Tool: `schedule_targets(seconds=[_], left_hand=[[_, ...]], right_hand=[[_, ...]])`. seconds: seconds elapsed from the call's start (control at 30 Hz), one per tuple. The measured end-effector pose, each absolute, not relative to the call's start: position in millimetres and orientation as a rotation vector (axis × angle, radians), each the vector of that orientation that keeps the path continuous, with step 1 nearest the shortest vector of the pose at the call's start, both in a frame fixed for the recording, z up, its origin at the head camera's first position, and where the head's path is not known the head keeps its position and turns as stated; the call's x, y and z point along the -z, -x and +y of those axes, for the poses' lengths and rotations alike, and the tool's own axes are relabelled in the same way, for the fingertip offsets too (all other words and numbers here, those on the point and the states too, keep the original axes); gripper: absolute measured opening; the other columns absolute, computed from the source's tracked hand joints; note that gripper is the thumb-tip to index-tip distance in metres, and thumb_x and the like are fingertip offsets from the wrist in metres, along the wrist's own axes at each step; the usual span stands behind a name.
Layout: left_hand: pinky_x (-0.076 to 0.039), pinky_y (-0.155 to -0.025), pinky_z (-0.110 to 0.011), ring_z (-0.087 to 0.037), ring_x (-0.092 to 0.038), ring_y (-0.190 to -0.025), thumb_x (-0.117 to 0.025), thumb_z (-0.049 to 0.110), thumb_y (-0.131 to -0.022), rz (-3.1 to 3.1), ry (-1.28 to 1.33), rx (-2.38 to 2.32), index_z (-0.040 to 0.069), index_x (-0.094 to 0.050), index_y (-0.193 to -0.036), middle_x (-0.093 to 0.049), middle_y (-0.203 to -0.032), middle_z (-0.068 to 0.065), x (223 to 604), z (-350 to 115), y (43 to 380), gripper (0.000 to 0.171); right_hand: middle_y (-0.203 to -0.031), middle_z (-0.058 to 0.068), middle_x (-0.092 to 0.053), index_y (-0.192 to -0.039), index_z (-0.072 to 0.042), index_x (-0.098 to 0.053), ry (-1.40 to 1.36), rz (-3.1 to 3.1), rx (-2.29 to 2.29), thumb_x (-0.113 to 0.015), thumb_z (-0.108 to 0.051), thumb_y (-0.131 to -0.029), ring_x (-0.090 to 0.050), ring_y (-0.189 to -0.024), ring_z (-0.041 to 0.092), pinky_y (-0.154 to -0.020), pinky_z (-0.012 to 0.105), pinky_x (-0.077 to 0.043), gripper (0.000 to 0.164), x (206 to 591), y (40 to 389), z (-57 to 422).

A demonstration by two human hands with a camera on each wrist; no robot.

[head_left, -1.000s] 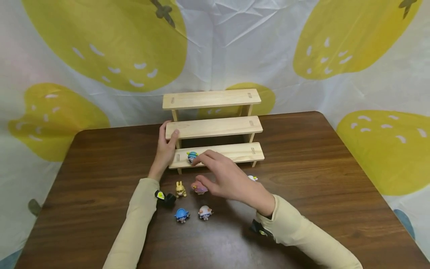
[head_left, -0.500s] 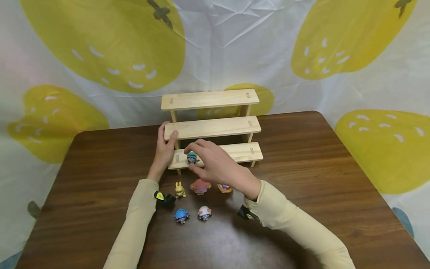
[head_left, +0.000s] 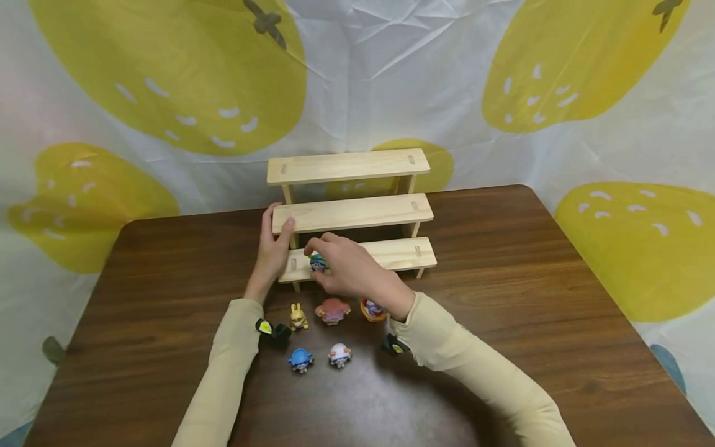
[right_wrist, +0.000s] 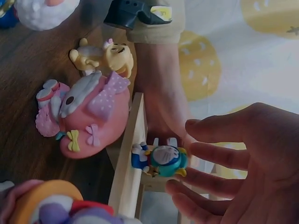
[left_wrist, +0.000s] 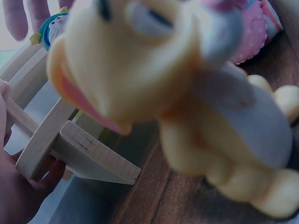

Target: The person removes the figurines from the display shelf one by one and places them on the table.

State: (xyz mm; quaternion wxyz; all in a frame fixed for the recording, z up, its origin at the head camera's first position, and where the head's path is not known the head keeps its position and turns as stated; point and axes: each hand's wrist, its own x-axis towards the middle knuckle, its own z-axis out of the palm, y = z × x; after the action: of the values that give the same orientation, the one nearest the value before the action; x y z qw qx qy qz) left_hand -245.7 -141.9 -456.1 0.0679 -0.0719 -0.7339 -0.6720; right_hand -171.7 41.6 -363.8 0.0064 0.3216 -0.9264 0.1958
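Observation:
My left hand (head_left: 272, 253) grips the left end of the middle step of a three-tier wooden display stand (head_left: 352, 213), thumb on top. On the bottom step stands a small figurine (head_left: 318, 262) with a teal hat and yellow ears, near the left end. My right hand (head_left: 349, 267) is around this figurine, thumb on the near side and fingers beyond it. The right wrist view shows the figurine (right_wrist: 163, 160) upright on the step, the fingers (right_wrist: 215, 182) spread by its head and a gap at the thumb. The left wrist view has a yellow figurine (left_wrist: 126, 60) large in front.
On the brown table (head_left: 503, 279) before the stand are a yellow rabbit-eared figurine (head_left: 298, 317), a pink one (head_left: 332, 311), and an orange and purple one (head_left: 373, 309). Closer stand a blue-hatted figurine (head_left: 300, 359) and a white one (head_left: 339, 355). A patterned cloth (head_left: 391, 74) hangs behind.
My right hand has moved left and closer around the teal-hatted figurine, uncovering the pink and the orange and purple figurines; a white one at the right is now hidden. My left hand keeps its hold.

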Motion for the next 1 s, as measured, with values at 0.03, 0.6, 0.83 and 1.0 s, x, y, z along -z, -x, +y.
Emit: schedule_targets(seconds=[0.03,0.6,0.83,1.0], left_hand=[[-0.028,-0.115,-0.044,-0.029,-0.039,-0.134,-0.047,0.025,-0.108,-2.211,0.213,2.027,0.008,-0.027,-0.155,-0.040,-0.150,-0.021,456,-142,246,0.054],[-0.028,-0.117,-0.043,-0.031,-0.037,-0.137,-0.046,0.019,-0.108,-2.252,0.198,2.070,0.008,-0.025,-0.157,-0.035,-0.154,-0.024,449,-143,243,0.055],[-0.027,-0.116,-0.043,-0.029,-0.038,-0.136,-0.047,0.024,-0.108,-2.222,0.210,2.053,0.010,-0.027,-0.156,-0.037,-0.153,-0.021,454,-143,244,0.054],[-0.029,-0.115,-0.044,-0.030,-0.040,-0.134,-0.047,0.025,-0.108,-2.208,0.233,2.038,0.008,-0.026,-0.155,-0.038,-0.151,-0.020,457,-143,246,0.055]], right_hand=[[-0.115,0.013,-0.067,-0.122,-0.008,-0.066,-1.002,-2.903,-0.597,-0.075,-0.017,-0.090,-0.064,-0.090,0.025,-0.076,0.040,-0.054,0.034,365,172,40],[-0.096,0.016,-0.069,-0.108,-0.004,-0.068,-0.985,-2.898,-0.530,-0.074,-0.002,-0.087,-0.065,-0.086,0.032,-0.073,0.044,-0.054,0.023,377,175,30],[-0.094,0.014,-0.068,-0.106,-0.004,-0.069,-1.025,-2.826,-0.596,-0.074,-0.001,-0.086,-0.064,-0.085,0.030,-0.072,0.042,-0.054,0.020,378,173,32],[-0.097,0.013,-0.067,-0.112,-0.005,-0.070,-1.036,-2.788,-0.643,-0.073,-0.005,-0.090,-0.063,-0.084,0.026,-0.072,0.038,-0.053,0.022,374,169,34]])
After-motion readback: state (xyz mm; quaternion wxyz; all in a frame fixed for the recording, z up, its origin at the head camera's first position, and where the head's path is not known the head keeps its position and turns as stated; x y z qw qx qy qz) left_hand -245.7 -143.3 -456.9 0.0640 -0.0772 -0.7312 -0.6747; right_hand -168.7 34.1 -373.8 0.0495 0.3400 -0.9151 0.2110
